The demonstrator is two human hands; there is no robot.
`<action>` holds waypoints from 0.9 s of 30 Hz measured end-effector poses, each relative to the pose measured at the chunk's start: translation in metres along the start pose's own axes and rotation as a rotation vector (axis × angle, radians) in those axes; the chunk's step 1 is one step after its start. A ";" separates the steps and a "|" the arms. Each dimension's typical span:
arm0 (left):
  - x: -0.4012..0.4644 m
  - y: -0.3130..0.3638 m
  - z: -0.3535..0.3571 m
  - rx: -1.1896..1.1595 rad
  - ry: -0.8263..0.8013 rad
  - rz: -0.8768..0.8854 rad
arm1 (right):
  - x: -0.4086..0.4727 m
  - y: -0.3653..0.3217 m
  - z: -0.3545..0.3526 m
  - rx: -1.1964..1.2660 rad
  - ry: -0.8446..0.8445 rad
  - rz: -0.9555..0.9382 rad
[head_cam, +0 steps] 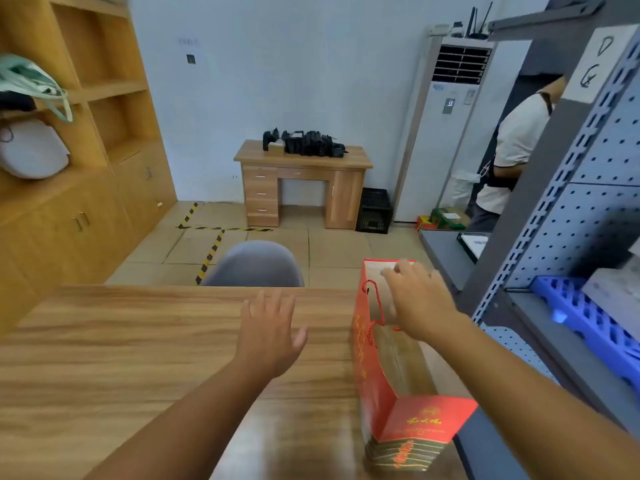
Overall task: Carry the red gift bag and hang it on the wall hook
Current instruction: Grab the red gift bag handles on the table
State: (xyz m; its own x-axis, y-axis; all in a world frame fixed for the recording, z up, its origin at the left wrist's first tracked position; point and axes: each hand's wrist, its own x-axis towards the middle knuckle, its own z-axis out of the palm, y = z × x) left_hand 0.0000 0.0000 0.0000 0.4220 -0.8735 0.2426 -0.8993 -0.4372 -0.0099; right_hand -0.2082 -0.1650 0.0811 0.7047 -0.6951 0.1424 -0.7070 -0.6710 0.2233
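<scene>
Red gift bag (pixel 375 393) upright at the right edge of the wooden table (pixel 104 358), mouth open, red cord handles (pixel 375 306) drooping inside. Right hand (pixel 419 299) over the bag's mouth, fingers curled at the far rim; actual grasp unclear. Left hand (pixel 268 327) spread flat, released, above the tabletop just beside the bag. Grey chair (pixel 256 265) beyond the far edge.

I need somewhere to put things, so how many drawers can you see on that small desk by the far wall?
3 clearly: stacked on the small desk's left side, top drawer, middle drawer, bottom drawer. A shallow one may sit above the knee gap; too blurred to tell.
</scene>
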 end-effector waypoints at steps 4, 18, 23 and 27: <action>-0.005 -0.004 0.018 -0.040 0.024 -0.010 | 0.009 -0.006 0.058 0.158 -0.295 0.043; -0.029 -0.016 0.048 -0.001 -0.070 -0.044 | 0.006 -0.018 0.111 0.228 -0.427 0.075; -0.032 -0.016 0.048 0.000 -0.079 -0.029 | 0.002 -0.020 0.112 0.209 -0.413 0.081; -0.032 -0.013 0.043 -0.015 -0.073 -0.017 | 0.000 -0.019 0.099 0.202 -0.437 0.106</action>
State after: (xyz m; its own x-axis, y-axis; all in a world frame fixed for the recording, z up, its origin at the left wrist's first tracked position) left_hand 0.0026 0.0245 -0.0499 0.4436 -0.8796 0.1716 -0.8935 -0.4490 0.0083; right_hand -0.2007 -0.1779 -0.0188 0.5675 -0.7767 -0.2732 -0.8016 -0.5970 0.0324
